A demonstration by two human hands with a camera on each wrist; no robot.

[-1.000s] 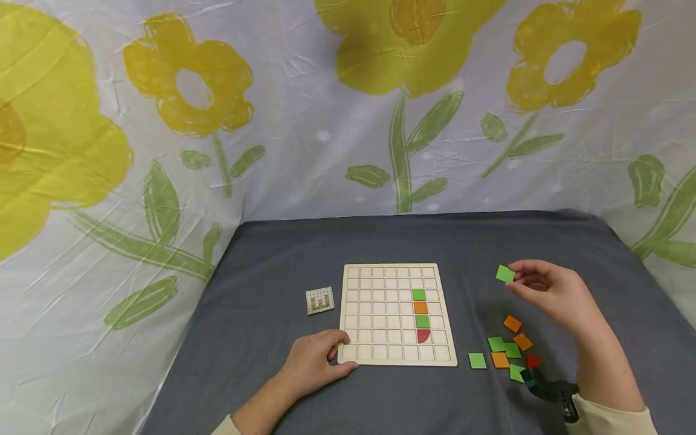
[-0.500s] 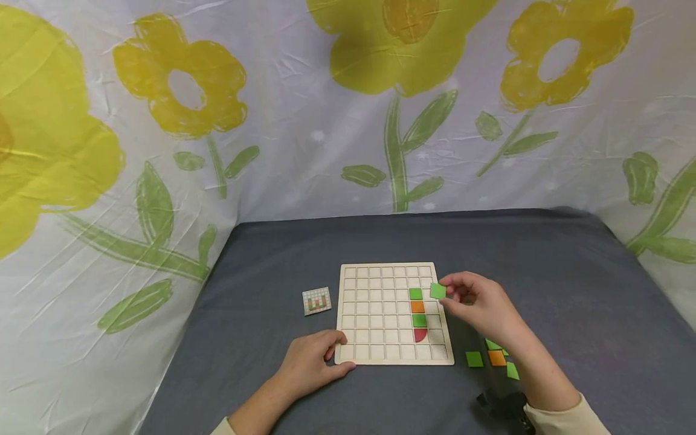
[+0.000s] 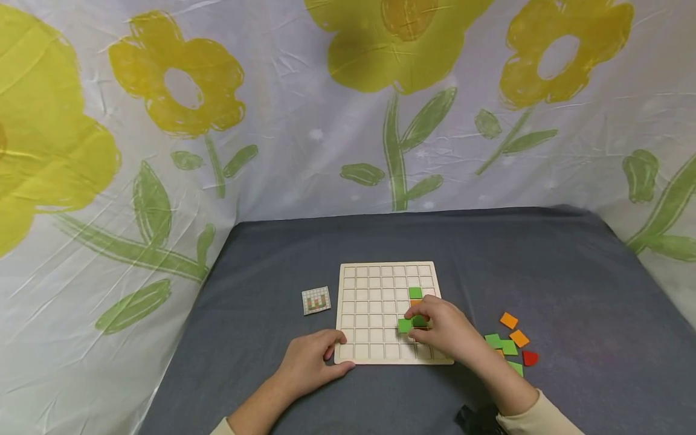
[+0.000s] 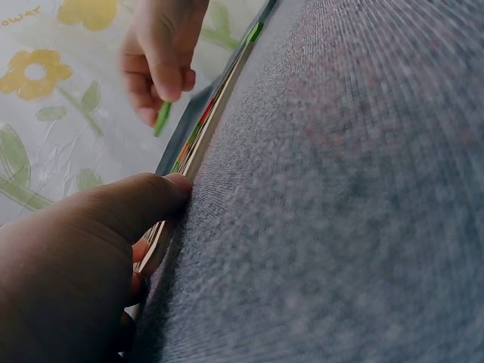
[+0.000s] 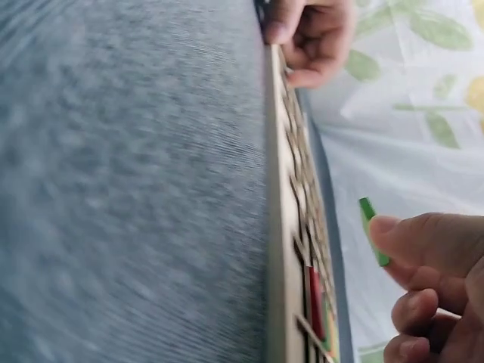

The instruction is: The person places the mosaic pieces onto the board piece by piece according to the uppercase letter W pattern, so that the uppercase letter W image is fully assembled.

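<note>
My right hand (image 3: 443, 329) pinches a green square tile (image 3: 405, 326) between thumb and fingertips. In the right wrist view that green tile (image 5: 372, 231) is tilted and apart from the wooden grid board (image 5: 280, 189). On the grid board (image 3: 370, 308) a green tile (image 3: 415, 293) lies in a cell, with an orange one below it partly behind my fingers. The red piece (image 5: 315, 302) shows in the board in the right wrist view. My left hand (image 3: 312, 361) grips the board's near left corner, its thumb (image 4: 162, 195) against the near edge.
A small pattern card (image 3: 316, 301) lies left of the board. Loose orange tiles (image 3: 519, 338), green tiles (image 3: 509, 347) and a red piece (image 3: 530, 358) lie to the right, partly covered by the right forearm. A flowered curtain (image 3: 288, 121) hangs behind the grey cloth (image 3: 272, 266).
My right hand has carried the green tile from the right side leftward over the board, then lower and nearer. The left hand stays at the board's corner.
</note>
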